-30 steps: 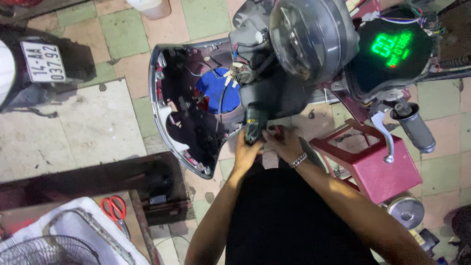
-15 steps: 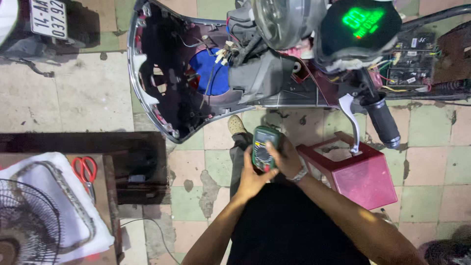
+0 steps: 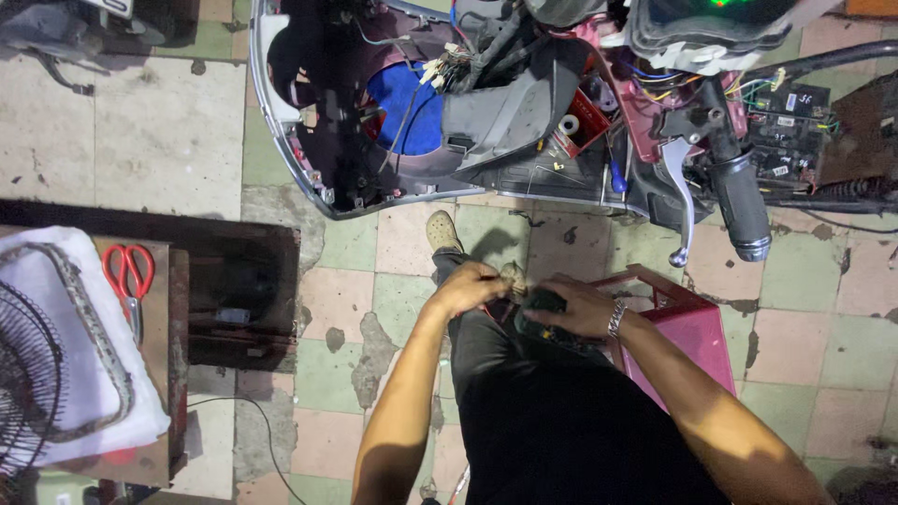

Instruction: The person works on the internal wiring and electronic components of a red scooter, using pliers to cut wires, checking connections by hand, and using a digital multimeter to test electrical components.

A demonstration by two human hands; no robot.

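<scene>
I hold a small dark handheld device (image 3: 543, 309) low over my lap with both hands. My right hand (image 3: 578, 307), with a metal bracelet on the wrist, is wrapped around its body. My left hand (image 3: 472, 285) pinches at its upper end, fingers closed on it. The device is mostly hidden by my fingers. Ahead of me stands a dismantled scooter front (image 3: 524, 103) with its panels off, loose wiring (image 3: 449, 56) and a blue part (image 3: 404, 105) showing inside.
A red plastic stool (image 3: 687, 327) stands at my right knee. The scooter's handlebar grip (image 3: 741, 201) and brake lever (image 3: 683, 201) hang above it. Left, red-handled scissors (image 3: 128, 273) lie on a wooden crate (image 3: 178, 309) beside a fan grille (image 3: 28, 374) on white cloth. Cracked floor tiles.
My hands brought the device down from the scooter's front to my lap. The view tipped downward, so the scooter's green display slid out of sight at the top.
</scene>
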